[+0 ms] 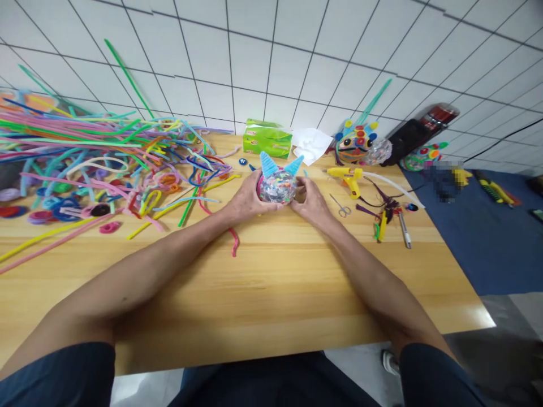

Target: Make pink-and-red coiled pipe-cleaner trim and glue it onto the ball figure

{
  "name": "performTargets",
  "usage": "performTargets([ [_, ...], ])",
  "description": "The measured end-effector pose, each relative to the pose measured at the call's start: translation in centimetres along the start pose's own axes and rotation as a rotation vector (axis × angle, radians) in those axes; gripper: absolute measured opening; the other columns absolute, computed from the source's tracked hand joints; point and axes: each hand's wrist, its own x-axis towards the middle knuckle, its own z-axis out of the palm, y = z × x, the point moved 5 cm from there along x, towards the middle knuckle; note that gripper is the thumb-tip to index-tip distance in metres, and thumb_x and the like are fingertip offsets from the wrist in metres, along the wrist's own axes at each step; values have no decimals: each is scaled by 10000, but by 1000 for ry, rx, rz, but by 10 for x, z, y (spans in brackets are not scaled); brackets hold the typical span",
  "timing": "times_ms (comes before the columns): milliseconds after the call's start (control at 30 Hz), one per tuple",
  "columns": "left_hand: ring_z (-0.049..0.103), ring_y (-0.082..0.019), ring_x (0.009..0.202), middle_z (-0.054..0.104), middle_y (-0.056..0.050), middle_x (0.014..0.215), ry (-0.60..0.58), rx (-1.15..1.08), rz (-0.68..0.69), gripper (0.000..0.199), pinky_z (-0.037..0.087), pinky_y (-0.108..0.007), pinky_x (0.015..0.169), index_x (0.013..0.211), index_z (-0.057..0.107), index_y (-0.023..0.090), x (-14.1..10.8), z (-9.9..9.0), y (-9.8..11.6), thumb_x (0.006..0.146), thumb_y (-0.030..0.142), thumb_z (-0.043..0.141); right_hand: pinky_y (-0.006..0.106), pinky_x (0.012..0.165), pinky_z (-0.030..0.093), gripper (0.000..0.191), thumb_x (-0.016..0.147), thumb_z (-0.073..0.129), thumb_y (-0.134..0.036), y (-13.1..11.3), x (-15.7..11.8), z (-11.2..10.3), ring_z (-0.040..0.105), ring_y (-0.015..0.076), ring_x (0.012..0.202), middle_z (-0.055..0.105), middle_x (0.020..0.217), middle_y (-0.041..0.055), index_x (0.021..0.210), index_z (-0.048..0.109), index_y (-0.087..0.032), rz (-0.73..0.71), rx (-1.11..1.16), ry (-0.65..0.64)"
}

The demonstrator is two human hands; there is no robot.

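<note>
A round clear ball (pixel 278 188) with colourful bits inside and two blue pointed ears on top stands near the middle of the table, towards the back. My left hand (pixel 248 198) is wrapped round its left side. On the right side, my right hand (pixel 309 199) grips it with curled fingers. Some pink shows at the ball's left edge. The underside of the ball is hidden.
Colourful pipe cleaners (pixel 106 147) cover the left of the table (pixel 271 294). Behind the ball are a green tissue pack (pixel 267 139) and white tissue (pixel 311 144). To the right lie scissors (pixel 341 207), a yellow glue gun (pixel 350 178), a pen (pixel 405 229) and a decorated figure (pixel 356 142).
</note>
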Motion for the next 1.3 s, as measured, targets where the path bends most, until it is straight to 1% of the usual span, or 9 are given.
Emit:
performTargets([
  [167,736,-358,1236,750,-125,1308,-83,-47,-67,894,631,-460,1084,1347,608,187,2,3,-3,657,582,1018,495,988,624,575,817,771,-358,-1,0,7,728,294,1039,771,1259,129,1361,652,-218,-5,84,-46],
  [367,656,-410,1347,695,-172,1416,-43,141,-39,962,550,-560,1188,1413,618,172,5,-4,-13,674,663,988,541,1164,577,1042,741,924,-606,-8,-3,10,666,362,1384,600,1628,185,1604,476,-234,-28,417,-159],
  [500,606,-472,1447,622,-237,1558,-82,199,2,1159,472,-620,1260,1555,527,148,1,-5,-18,610,589,1031,569,1271,482,1194,701,945,-713,-11,-5,6,594,394,1498,539,1692,212,1650,433,-201,-20,418,-106],
  [600,625,-476,1436,642,-237,1546,-87,295,32,1104,483,-618,1246,1580,504,149,-2,-5,-18,658,497,1001,583,1251,492,1175,693,943,-715,-9,-5,9,626,397,1446,587,1639,226,1622,467,-176,-12,373,-75],
  [700,647,-470,1409,657,-235,1528,-59,349,32,1062,508,-618,1219,1607,483,157,-2,-9,-18,721,498,960,573,1178,555,1093,703,947,-664,-8,-5,13,683,374,1356,644,1576,205,1587,501,-201,-5,372,-58],
  [867,631,-475,1438,654,-232,1530,-48,214,60,1127,496,-624,1255,1556,539,200,0,-12,-15,614,559,1042,562,1115,600,1043,696,963,-605,-9,-7,14,729,359,1262,674,1540,204,1547,518,-199,7,366,-30],
  [1000,712,-403,1329,716,-194,1423,-69,80,25,909,588,-558,1175,1466,587,195,-2,-9,-9,771,663,942,563,1112,599,1054,676,971,-647,-11,-7,14,723,368,1268,665,1553,204,1531,531,-217,12,349,-5],
  [1067,750,-390,1239,747,-185,1347,-54,84,4,865,633,-542,1105,1420,610,191,-3,-8,-6,785,684,930,561,1117,594,1055,671,976,-644,-11,-7,14,717,370,1280,667,1548,205,1530,534,-218,17,338,1],
  [1300,748,-395,1287,727,-213,1433,-64,35,-5,991,646,-509,1100,1503,557,178,-2,-7,-2,749,673,967,561,1171,555,1035,695,977,-551,-11,-7,15,683,381,1357,658,1570,202,1562,525,-212,-23,305,-13],
])
